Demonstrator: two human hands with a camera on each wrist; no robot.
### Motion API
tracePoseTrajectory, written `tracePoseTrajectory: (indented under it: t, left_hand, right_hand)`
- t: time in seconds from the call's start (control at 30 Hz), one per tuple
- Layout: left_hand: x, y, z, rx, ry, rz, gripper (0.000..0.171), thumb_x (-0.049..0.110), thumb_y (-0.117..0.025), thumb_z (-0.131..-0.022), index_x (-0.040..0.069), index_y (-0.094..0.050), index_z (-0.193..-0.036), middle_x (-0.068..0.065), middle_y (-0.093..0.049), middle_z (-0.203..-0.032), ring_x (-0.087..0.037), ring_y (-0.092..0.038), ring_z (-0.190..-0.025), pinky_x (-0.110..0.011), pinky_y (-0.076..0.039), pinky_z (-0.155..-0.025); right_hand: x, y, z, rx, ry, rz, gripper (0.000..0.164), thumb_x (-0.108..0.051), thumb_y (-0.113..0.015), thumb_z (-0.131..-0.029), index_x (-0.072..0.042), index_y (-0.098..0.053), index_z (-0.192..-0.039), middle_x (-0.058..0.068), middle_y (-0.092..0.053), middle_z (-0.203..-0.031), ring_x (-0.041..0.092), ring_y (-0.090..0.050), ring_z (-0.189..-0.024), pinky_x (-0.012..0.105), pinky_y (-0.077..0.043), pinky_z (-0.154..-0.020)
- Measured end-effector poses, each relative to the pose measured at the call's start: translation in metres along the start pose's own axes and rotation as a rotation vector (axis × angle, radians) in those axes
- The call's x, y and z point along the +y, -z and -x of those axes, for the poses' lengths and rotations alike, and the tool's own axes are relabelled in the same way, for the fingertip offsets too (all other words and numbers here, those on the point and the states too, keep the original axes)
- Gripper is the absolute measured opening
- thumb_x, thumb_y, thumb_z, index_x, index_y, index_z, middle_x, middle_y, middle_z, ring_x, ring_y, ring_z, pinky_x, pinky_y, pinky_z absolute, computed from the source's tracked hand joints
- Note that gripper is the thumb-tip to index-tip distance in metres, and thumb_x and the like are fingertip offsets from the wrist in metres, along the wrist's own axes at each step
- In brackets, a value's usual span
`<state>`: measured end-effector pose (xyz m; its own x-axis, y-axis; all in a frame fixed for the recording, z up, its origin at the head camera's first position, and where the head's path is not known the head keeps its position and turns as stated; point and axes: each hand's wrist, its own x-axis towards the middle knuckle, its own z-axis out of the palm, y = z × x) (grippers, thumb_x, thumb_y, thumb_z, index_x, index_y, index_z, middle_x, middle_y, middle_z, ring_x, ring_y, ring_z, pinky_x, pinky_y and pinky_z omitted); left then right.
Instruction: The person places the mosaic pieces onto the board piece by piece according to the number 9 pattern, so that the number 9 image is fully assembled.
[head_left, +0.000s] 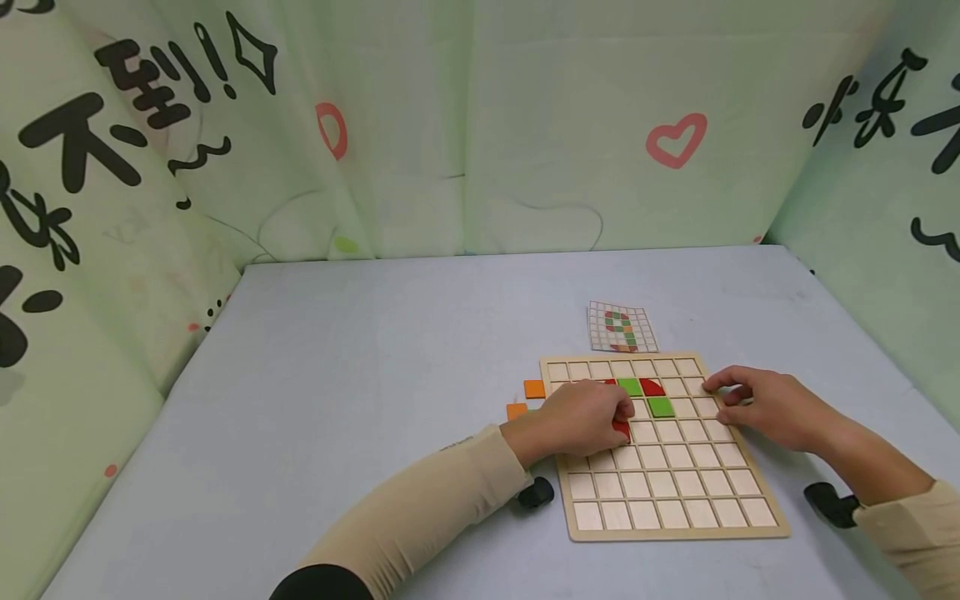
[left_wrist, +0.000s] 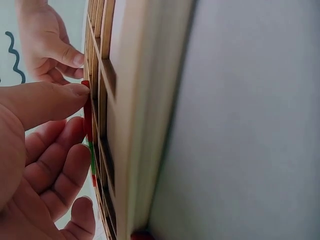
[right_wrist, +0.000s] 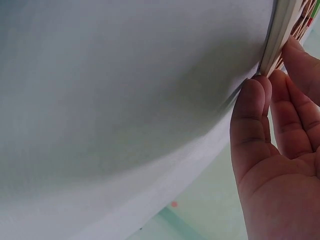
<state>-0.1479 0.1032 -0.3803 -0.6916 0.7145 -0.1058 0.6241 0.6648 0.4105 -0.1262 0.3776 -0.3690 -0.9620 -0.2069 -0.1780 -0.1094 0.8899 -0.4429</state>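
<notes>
My left hand [head_left: 588, 417] is over the left half of a wooden grid board [head_left: 678, 534], pinching a red tile [head_left: 621, 429] by the thumb. In the left wrist view, the red tile [left_wrist: 87, 110] stands edge-on beside the thumb tip, close over the grid. Beyond those fingers, a green tile [head_left: 629, 387], a rounded red tile [head_left: 652, 387] and another green tile [head_left: 662, 407] lie in the cells. My right hand [head_left: 780, 408] grips the board's right edge, thumb on the rim and fingertips at its side, as the right wrist view shows. Part of another red tile peeks out behind the left hand.
A printed pattern card [head_left: 597, 333] with coloured squares lies behind the board. Two orange tiles [head_left: 534, 389] sit by the board's left edge, one partly behind the left wrist. The white table [head_left: 360, 358] is bordered by pale green curtains [head_left: 555, 125].
</notes>
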Motion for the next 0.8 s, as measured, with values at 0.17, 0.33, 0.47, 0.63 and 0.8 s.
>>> tracePoseTrajectory:
  t: [0.17, 0.33, 0.47, 0.63, 0.8]
  left_hand:
    - [-0.0012, 0.0011, 0.0005, -0.004, 0.004, 0.013, 0.024, 0.017, -0.069, -0.092, 0.021, -0.070, -0.115, 0.017, -0.063, -0.097, 0.002, -0.051, -0.080, -0.012, -0.038, -0.070]
    - [-0.0017, 0.0025, 0.0010, -0.003, 0.007, 0.025, 0.022, 0.014, -0.069, -0.092, 0.020, -0.070, -0.113, 0.016, -0.063, -0.095, 0.002, -0.052, -0.080, -0.011, -0.038, -0.070]
    - [-0.0020, 0.0025, 0.0007, 0.005, 0.005, 0.034, 0.021, 0.013, -0.068, -0.092, 0.020, -0.070, -0.112, 0.016, -0.063, -0.095, 0.002, -0.052, -0.081, -0.011, -0.038, -0.070]
    - [-0.0020, 0.0019, 0.0001, 0.012, 0.002, 0.038, 0.019, 0.013, -0.068, -0.093, 0.019, -0.071, -0.111, 0.015, -0.064, -0.095, 0.001, -0.052, -0.081, -0.011, -0.039, -0.070]
    - [-0.0020, 0.0013, -0.0009, 0.016, 0.004, 0.047, 0.019, 0.013, -0.068, -0.093, 0.019, -0.071, -0.111, 0.016, -0.064, -0.096, 0.002, -0.053, -0.081, -0.011, -0.039, -0.071]
  right_hand:
    - [-0.0001, -0.0002, 0.0000, 0.002, 0.004, 0.001, 0.035, -0.012, -0.075, -0.086, 0.000, -0.063, -0.117, 0.016, -0.067, -0.102, 0.037, -0.061, -0.097, 0.043, -0.048, -0.075]
    - [-0.0001, -0.0005, 0.0002, 0.002, 0.005, -0.003, 0.035, -0.011, -0.075, -0.086, 0.000, -0.063, -0.117, 0.016, -0.067, -0.102, 0.037, -0.061, -0.097, 0.043, -0.048, -0.075]
    - [0.0001, -0.0007, 0.0001, 0.001, 0.002, -0.004, 0.035, -0.011, -0.075, -0.086, 0.000, -0.063, -0.117, 0.016, -0.067, -0.102, 0.037, -0.061, -0.097, 0.043, -0.048, -0.075]
    - [0.0000, -0.0008, 0.0003, 0.005, 0.005, 0.001, 0.035, -0.011, -0.075, -0.086, 0.000, -0.063, -0.117, 0.016, -0.067, -0.102, 0.037, -0.061, -0.097, 0.043, -0.048, -0.075]
    - [-0.0007, -0.0001, 0.0008, 0.006, 0.011, 0.002, 0.034, -0.012, -0.075, -0.087, 0.000, -0.063, -0.117, 0.015, -0.067, -0.102, 0.037, -0.062, -0.097, 0.043, -0.048, -0.075]
